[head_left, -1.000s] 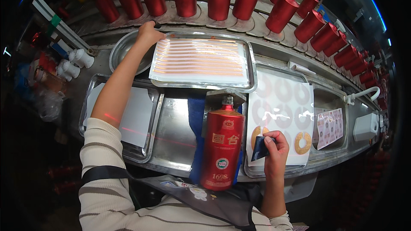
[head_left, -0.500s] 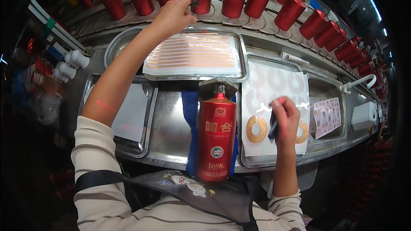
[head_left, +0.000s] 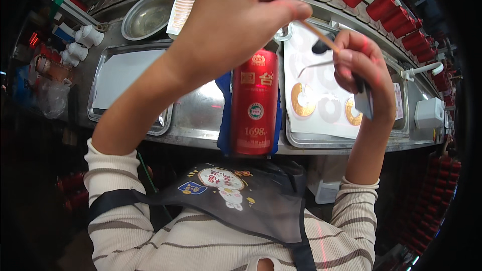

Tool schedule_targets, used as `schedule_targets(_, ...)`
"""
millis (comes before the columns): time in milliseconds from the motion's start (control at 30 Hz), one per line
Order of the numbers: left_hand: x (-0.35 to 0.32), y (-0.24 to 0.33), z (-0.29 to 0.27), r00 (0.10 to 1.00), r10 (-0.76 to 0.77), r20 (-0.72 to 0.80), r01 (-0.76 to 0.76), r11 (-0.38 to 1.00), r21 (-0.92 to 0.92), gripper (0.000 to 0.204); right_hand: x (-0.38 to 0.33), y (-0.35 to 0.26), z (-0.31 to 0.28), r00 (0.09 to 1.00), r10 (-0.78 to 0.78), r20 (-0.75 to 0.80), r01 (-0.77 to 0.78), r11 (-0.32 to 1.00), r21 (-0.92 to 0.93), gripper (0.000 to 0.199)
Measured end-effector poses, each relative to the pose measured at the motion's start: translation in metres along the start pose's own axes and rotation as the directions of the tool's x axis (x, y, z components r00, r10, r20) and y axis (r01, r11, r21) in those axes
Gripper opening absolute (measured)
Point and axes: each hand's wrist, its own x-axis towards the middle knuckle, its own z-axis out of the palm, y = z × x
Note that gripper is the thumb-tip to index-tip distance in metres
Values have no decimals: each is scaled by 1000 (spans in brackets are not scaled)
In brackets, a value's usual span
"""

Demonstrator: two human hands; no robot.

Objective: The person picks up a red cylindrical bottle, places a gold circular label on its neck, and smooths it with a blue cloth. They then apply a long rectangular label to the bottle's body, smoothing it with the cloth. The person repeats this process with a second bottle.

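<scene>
Steel table [head_left: 201, 115] below; left hand [head_left: 241, 10] pinches a thin strip [head_left: 319, 34] taut toward right hand [head_left: 364, 65], which grips a dark card [head_left: 364, 101], above the red bottle [head_left: 254, 103].

A bottling-factory labelling station: conveyor of red bottles [head_left: 382, 5], steel trays [head_left: 100, 105], sticker sheets [head_left: 321, 95].
</scene>
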Motion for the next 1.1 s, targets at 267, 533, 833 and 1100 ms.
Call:
schedule_targets(267,-158,22,24,727,-675,125,586,517,-624,39,-87,46,61,949,315,-20,-315,945,-91,15)
schedule_targets(533,-219,31,38,637,-764,105,606,412,-680,33,-113,86,97,978,149,-145,-188,931,-314,18)
schedule_targets(833,-223,16,47,621,-781,61,582,407,-704,31,-108,99,96,952,200,-230,-249,946,-207,17)
schedule_targets(1100,-227,8,50,640,-766,63,570,418,-708,27,-109,107,99,946,195,-258,-245,952,-182,17)
